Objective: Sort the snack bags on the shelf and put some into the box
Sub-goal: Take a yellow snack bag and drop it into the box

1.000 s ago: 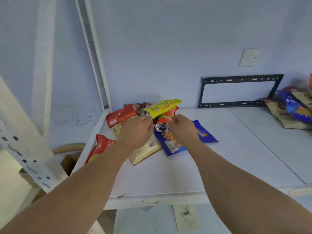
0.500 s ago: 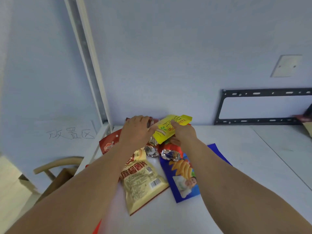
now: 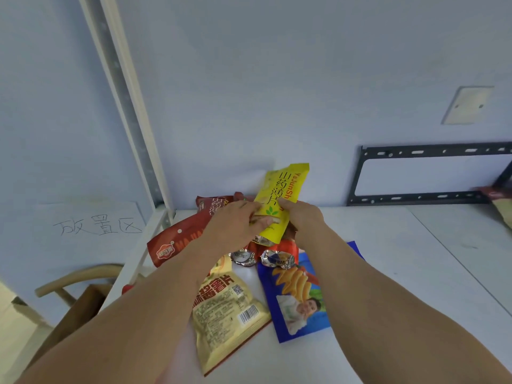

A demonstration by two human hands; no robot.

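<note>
A yellow snack bag (image 3: pixel 282 192) stands almost upright above the pile at the back left of the white shelf (image 3: pixel 401 273). My left hand (image 3: pixel 235 228) pinches its lower left edge and my right hand (image 3: pixel 302 217) grips its right side. Below lie a red bag (image 3: pixel 174 242), a dark red bag (image 3: pixel 213 203), a tan chip bag (image 3: pixel 227 314) and a blue chip bag (image 3: pixel 296 295). Two small foil packets (image 3: pixel 274 259) lie between them. A cardboard box (image 3: pixel 72 314) sits lower left, below the shelf.
A white shelf post (image 3: pixel 130 106) rises at the left. A black metal bracket (image 3: pixel 429 176) leans on the wall at the back right, with more snack bags (image 3: pixel 501 206) at the right edge. A paper sign with handwriting (image 3: pixel 97 225) and a wooden chair back (image 3: pixel 74 275) are at left.
Both hands have lifted the yellow bag from lying flat to nearly upright. The camera has moved closer to the pile.
</note>
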